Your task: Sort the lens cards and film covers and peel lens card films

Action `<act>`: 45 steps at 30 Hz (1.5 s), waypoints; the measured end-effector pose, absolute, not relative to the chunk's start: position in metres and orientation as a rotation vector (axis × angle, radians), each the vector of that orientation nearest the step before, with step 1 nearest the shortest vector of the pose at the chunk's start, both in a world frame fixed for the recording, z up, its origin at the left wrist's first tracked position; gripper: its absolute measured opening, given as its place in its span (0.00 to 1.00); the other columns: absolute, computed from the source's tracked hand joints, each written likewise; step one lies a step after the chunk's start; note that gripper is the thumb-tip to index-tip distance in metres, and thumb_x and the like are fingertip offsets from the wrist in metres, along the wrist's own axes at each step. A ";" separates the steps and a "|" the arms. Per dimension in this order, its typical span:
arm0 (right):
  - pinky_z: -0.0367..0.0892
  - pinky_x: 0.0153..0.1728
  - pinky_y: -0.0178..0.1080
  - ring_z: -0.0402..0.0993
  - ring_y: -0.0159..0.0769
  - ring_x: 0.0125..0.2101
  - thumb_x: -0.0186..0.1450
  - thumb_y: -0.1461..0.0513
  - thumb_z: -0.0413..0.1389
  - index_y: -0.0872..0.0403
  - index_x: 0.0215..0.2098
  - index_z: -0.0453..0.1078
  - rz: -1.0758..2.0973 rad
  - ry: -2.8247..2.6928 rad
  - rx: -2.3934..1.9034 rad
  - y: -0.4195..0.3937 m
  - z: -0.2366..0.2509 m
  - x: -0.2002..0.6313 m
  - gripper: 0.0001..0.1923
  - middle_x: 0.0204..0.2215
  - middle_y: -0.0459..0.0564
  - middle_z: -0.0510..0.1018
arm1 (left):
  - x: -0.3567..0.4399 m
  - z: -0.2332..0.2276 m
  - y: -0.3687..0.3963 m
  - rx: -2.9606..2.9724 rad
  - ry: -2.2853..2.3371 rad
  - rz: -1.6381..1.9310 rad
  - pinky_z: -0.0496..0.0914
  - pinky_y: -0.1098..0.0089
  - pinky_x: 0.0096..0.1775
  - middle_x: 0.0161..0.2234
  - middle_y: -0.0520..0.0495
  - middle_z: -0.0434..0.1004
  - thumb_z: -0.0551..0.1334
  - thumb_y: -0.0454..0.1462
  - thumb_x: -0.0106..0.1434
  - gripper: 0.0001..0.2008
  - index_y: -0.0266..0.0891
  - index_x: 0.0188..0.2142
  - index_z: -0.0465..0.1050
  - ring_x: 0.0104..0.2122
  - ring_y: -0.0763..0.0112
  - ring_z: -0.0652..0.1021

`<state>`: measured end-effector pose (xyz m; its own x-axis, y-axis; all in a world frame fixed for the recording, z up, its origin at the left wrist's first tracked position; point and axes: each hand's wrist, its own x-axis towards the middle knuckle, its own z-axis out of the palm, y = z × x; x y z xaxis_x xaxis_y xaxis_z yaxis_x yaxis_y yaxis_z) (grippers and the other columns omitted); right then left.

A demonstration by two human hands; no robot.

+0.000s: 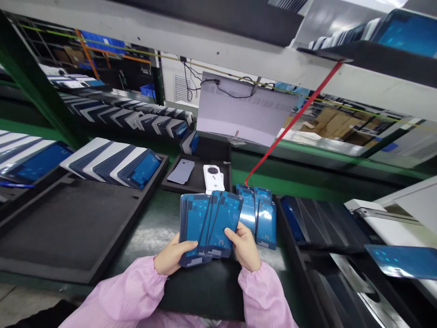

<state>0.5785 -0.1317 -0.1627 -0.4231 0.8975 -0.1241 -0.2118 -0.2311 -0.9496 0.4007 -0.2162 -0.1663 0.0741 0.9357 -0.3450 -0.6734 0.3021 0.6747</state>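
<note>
Head view is showing me a stack of blue panels (208, 228) that I am holding up in front of me, over the dark mat (205, 287) on the green belt (160, 214). My left hand (174, 257) is gripping the stack from below, fingers wrapped under the bottom edge. My right hand (246, 248) is pinching the front panel, with my thumb on its face. Both hands are closed on the same stack, close together.

I think I am fanning the panels out, so I am wanting to keep my left hand firm and slide only one panel at a time with my right thumb. Touching just the edges seems best, because the shiny blue film could get marks.

More blue panels (261, 214) are leaning just behind my stack. Farther back, a black tray (201, 180) is holding a grey cover (180, 172) and a white cover (213, 177). To my left, a big dark tray (68, 228) is carrying a row of panels (112, 161) lying like fallen dominoes.
</note>
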 end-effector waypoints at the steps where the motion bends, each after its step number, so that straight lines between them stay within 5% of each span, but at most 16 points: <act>1: 0.70 0.42 0.46 0.76 0.41 0.36 0.52 0.55 0.66 0.53 0.39 0.73 1.782 -1.202 -0.912 -0.132 -0.162 0.579 0.18 0.36 0.50 0.80 | 0.401 -0.166 -0.216 0.393 0.840 1.266 0.71 0.55 0.47 0.40 0.40 0.81 0.70 0.36 0.48 0.22 0.36 0.44 0.73 0.41 0.53 0.79; 11: 0.71 0.39 0.45 0.76 0.41 0.34 0.49 0.55 0.68 0.51 0.36 0.74 1.659 -1.028 -0.961 -0.119 -0.159 0.596 0.18 0.33 0.48 0.81 | 0.401 -0.170 -0.216 0.409 0.933 1.338 0.72 0.58 0.44 0.39 0.42 0.81 0.72 0.38 0.46 0.26 0.37 0.46 0.72 0.38 0.57 0.80; 18: 0.71 0.39 0.46 0.77 0.40 0.32 0.48 0.56 0.68 0.53 0.34 0.75 1.859 -1.153 -0.923 -0.133 -0.167 0.575 0.17 0.31 0.48 0.81 | 0.403 -0.164 -0.218 0.476 0.862 1.350 0.72 0.58 0.46 0.42 0.40 0.80 0.71 0.39 0.48 0.24 0.36 0.45 0.73 0.42 0.55 0.79; 23: 0.71 0.39 0.44 0.77 0.38 0.32 0.50 0.56 0.68 0.51 0.35 0.74 1.866 -1.060 -0.867 -0.133 -0.167 0.572 0.16 0.32 0.46 0.81 | 0.402 -0.170 -0.219 0.332 0.902 1.287 0.73 0.56 0.43 0.36 0.40 0.82 0.73 0.39 0.42 0.26 0.35 0.42 0.74 0.38 0.51 0.80; 45: 0.67 0.47 0.45 0.74 0.42 0.42 0.55 0.55 0.64 0.50 0.43 0.72 1.785 -1.259 -0.836 -0.137 -0.168 0.571 0.18 0.41 0.49 0.79 | 0.404 -0.170 -0.214 0.398 0.984 1.475 0.71 0.57 0.49 0.42 0.41 0.80 0.72 0.39 0.46 0.24 0.35 0.43 0.73 0.44 0.54 0.78</act>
